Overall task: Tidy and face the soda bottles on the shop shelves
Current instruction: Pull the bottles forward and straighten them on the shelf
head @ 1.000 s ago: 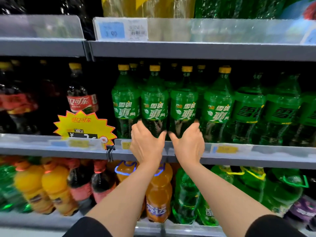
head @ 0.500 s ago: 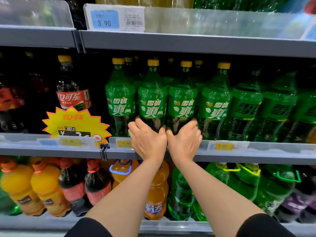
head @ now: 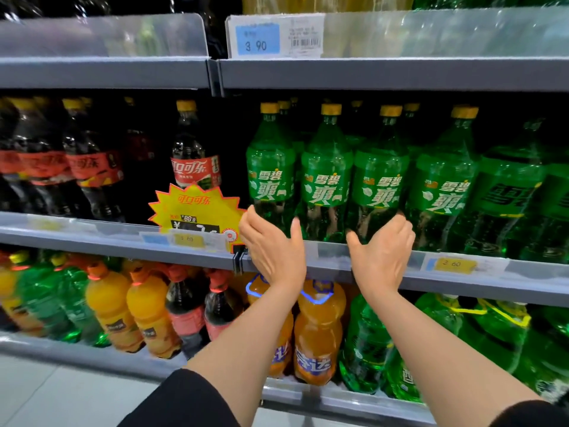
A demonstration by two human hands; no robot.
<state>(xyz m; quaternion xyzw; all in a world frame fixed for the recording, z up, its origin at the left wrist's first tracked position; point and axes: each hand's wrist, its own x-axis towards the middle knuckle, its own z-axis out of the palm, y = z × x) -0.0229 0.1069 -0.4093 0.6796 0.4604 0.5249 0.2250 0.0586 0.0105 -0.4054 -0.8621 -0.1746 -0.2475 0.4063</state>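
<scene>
A row of green soda bottles with yellow caps stands on the middle shelf (head: pixel 338 260), labels facing out. My left hand (head: pixel 272 246) clasps the lower part of the leftmost green bottle (head: pixel 271 180), fingers on its left side and thumb on its right. My right hand (head: pixel 383 246) clasps the base of the third green bottle (head: pixel 380 186) the same way. The second green bottle (head: pixel 326 183) stands untouched between my hands. A fourth green bottle (head: pixel 443 189) stands just right of my right hand.
Cola bottles (head: pixel 195 167) fill the left of the middle shelf behind a yellow starburst price sign (head: pixel 194 208). Darker-labelled green bottles (head: pixel 508 198) stand at the right. The lower shelf holds orange bottles (head: pixel 317 328), small cola and green bottles. The upper shelf edge (head: pixel 369 73) hangs overhead.
My hands have spread apart: the left went from the second green bottle to the leftmost one, while the right stays on the third. The view has shifted left.
</scene>
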